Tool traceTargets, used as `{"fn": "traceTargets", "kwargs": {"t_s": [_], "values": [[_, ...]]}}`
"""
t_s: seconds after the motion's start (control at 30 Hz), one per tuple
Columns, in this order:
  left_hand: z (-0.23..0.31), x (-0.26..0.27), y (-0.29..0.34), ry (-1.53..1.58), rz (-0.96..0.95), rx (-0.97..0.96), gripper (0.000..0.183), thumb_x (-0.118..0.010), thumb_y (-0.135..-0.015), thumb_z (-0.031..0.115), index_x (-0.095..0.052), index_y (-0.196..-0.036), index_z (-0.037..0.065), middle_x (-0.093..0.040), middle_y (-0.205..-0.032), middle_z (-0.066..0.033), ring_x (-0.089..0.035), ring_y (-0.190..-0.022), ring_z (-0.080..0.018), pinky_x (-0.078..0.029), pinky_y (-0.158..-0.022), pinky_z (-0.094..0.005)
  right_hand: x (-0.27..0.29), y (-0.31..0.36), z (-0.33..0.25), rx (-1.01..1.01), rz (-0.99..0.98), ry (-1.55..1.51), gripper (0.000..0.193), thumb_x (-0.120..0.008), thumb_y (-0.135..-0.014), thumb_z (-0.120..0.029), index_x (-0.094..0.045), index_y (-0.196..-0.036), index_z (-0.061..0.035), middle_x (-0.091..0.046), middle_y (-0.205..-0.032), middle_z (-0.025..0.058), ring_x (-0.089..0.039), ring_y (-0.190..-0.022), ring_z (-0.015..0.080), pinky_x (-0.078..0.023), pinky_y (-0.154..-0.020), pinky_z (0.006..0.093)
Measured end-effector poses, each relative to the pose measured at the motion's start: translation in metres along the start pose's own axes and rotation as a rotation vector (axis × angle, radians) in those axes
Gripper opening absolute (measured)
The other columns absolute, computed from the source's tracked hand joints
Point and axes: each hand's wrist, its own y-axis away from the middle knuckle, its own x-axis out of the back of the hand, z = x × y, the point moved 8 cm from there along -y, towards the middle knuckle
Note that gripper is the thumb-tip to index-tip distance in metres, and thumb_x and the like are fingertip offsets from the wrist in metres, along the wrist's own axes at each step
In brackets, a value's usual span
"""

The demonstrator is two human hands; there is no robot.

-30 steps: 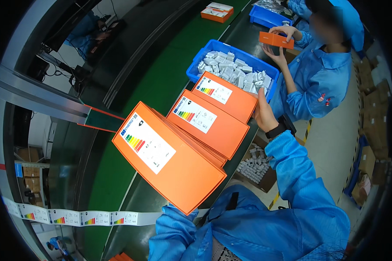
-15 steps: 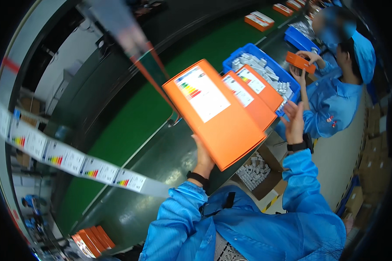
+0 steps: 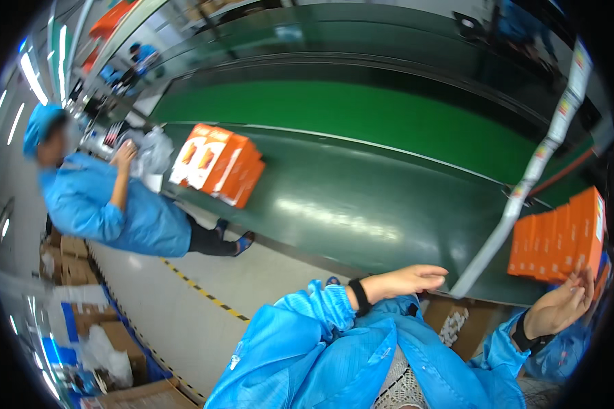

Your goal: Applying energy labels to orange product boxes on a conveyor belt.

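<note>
My left hand is in front of my body near the table's edge, its fingers stretched out and nothing in it. At the right my right hand is raised with fingers extended, its fingertips at the near end of a row of orange boxes. Whether they touch the cardboard I cannot tell. The boxes stand side by side on the green table; the rightmost one rises higher and shows a white label on its side. Between my hands and the boxes hangs a strip of labels, running down to the table edge.
Another stack of orange and white boxes stands at the table's left, beside a co-worker in blue. Behind runs a bright green conveyor belt. Below the table is an open carton with small white pieces. Cartons line the floor at lower left.
The view has swung left. My left hand has let go of the large orange box it supported. Orange boxes now stand in a row at the right, by my right hand.
</note>
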Motion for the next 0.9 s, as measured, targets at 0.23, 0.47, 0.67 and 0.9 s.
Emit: {"fn": "traceTargets", "kwargs": {"t_s": [0.23,0.47,0.67,0.9], "values": [[-0.038,0.171,0.250,0.334,0.949,-0.041,0.050,-0.055,-0.094,0.043,-0.050,-0.130,0.009,-0.057,-0.126,-0.0101,-0.057,-0.112,-0.0225,-0.047,-0.093,-0.0370,-0.243,0.134,-0.020,-0.391,-0.627,-0.220,0.035,-0.049,-0.093,-0.003,-0.047,-0.128,0.0006,-0.051,-0.129,0.0122,-0.048,-0.119,0.0205,-0.041,-0.100,0.0360],[-0.073,0.251,0.384,0.629,1.354,-0.273,0.043,-0.058,-0.093,0.037,-0.052,-0.125,0.008,-0.057,-0.123,-0.0108,-0.054,-0.113,-0.0253,-0.044,-0.096,-0.0416,-0.423,0.255,-0.091,-0.258,-1.241,-0.245,0.030,-0.067,-0.082,-0.016,-0.060,-0.110,-0.0071,-0.053,-0.119,0.0104,-0.051,-0.112,0.0230,-0.042,-0.092,0.0336],[-0.094,0.309,0.413,0.777,1.611,-0.334,0.043,-0.055,-0.095,0.037,-0.051,-0.126,0.007,-0.055,-0.126,-0.0102,-0.050,-0.117,-0.0259,-0.039,-0.100,-0.0418,-0.511,0.355,-0.135,0.010,-1.592,-0.292,0.036,-0.065,-0.084,-0.026,-0.064,-0.114,-0.0045,-0.050,-0.130,0.0203,-0.047,-0.122,0.0369,-0.039,-0.102,0.0430],[-0.081,0.367,0.418,0.947,1.685,-0.561,0.065,-0.036,-0.101,0.045,-0.023,-0.147,0.002,-0.026,-0.153,-0.0154,-0.025,-0.141,-0.0294,-0.018,-0.115,-0.0426,-0.578,0.486,-0.138,0.332,-1.699,-0.085,0.061,-0.063,-0.086,-0.038,-0.050,-0.131,0.0007,-0.039,-0.142,0.0257,-0.031,-0.136,0.0426,-0.025,-0.110,0.0524]]}}
